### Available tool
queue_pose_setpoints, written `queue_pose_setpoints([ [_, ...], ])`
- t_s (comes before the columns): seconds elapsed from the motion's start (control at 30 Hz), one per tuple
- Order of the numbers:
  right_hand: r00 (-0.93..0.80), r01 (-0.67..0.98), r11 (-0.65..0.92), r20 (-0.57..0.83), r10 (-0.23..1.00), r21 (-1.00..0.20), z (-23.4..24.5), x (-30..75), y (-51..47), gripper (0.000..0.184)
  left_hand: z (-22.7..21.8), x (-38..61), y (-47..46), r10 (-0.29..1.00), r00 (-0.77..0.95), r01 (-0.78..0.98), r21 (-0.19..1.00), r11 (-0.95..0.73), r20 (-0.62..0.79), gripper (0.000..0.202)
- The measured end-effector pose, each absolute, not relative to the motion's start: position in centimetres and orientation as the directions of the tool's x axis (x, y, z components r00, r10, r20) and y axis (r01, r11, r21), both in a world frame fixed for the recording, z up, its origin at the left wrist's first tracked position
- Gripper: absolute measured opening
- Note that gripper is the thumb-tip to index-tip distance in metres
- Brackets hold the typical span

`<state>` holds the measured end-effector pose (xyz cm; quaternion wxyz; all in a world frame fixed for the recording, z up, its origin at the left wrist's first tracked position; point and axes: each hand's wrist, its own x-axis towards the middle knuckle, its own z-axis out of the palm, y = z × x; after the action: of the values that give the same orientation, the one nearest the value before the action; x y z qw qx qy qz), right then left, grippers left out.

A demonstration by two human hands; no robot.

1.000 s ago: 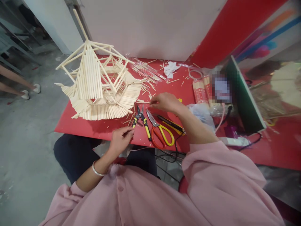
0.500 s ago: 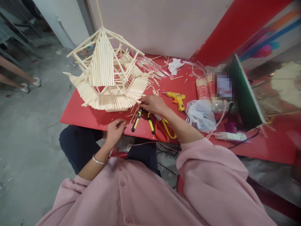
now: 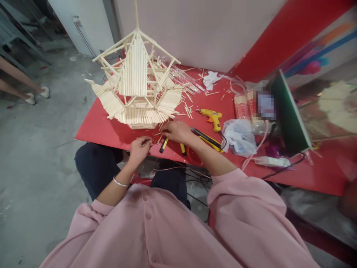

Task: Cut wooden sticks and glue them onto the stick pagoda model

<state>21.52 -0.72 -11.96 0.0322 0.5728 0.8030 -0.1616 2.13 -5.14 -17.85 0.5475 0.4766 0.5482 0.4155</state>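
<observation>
A pavilion-like model (image 3: 134,70) of pale wooden sticks stands on the red table (image 3: 95,123), its pointed roof partly covered. Just in front of its lower eave, my right hand (image 3: 177,131) hangs low over loose sticks and the black-and-yellow handles of pliers (image 3: 164,145), whose head it hides. Its fingers are bent together; what lies between them is too small to make out. My left hand (image 3: 140,149), with a bangle on its wrist, hovers at the table's front edge. Thumb and fingertips are pinched there, and any small thing in them cannot be made out.
Right of my hands lie a utility knife (image 3: 206,139), red-handled scissors (image 3: 194,155) partly under my forearm, and a yellow glue gun (image 3: 213,118). Further right are a plastic bag (image 3: 239,137), packs of sticks (image 3: 241,106) and an upright green board (image 3: 290,111). Another person's legs (image 3: 22,82) show at left.
The view has shifted, so the model appears further right. My right hand has come slightly nearer to me, lower over the pliers. The utility knife now shows beside my forearm. My left hand stays pinched.
</observation>
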Motion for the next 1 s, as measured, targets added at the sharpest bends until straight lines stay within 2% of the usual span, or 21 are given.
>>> queue_pose_setpoints([
  [0.27, -0.341, 0.933, 0.305, -0.198, 0.919, -0.191, -12.4, 20.9, -0.7, 0.028, -18.0, 2.5, -5.2, 0.966, 0.055, 0.030, 0.967, 0.253, -0.255, 0.007],
  [0.47, -0.382, 0.916, 0.345, -0.184, 0.906, -0.206, -12.0, 20.5, -1.5, 0.029, -16.7, 3.6, -5.7, 0.971, 0.096, -0.038, 0.974, 0.224, -0.219, 0.011],
  [0.6, -0.419, 0.896, 0.376, -0.169, 0.892, -0.237, -11.8, 20.7, -2.0, 0.028, -16.0, 4.0, -6.1, 0.968, 0.176, -0.102, 0.974, 0.200, -0.180, 0.017],
  [0.73, -0.422, 0.888, 0.368, -0.169, 0.891, -0.277, -10.4, 21.3, -2.8, 0.027, -16.0, 4.0, -6.1, 0.975, 0.179, -0.105, 0.983, 0.152, -0.132, 0.020],
  [0.83, -0.429, 0.875, 0.357, -0.182, 0.885, -0.327, -8.7, 22.5, -3.5, 0.025, -15.9, 4.6, -5.8, 0.969, 0.232, -0.126, 0.985, 0.120, -0.089, 0.023],
  [1.0, -0.458, 0.826, 0.345, -0.176, 0.871, -0.446, -6.8, 26.4, -4.4, 0.028, -14.5, 7.2, -5.6, 0.928, 0.361, -0.109, 0.984, 0.141, -0.093, 0.019],
])
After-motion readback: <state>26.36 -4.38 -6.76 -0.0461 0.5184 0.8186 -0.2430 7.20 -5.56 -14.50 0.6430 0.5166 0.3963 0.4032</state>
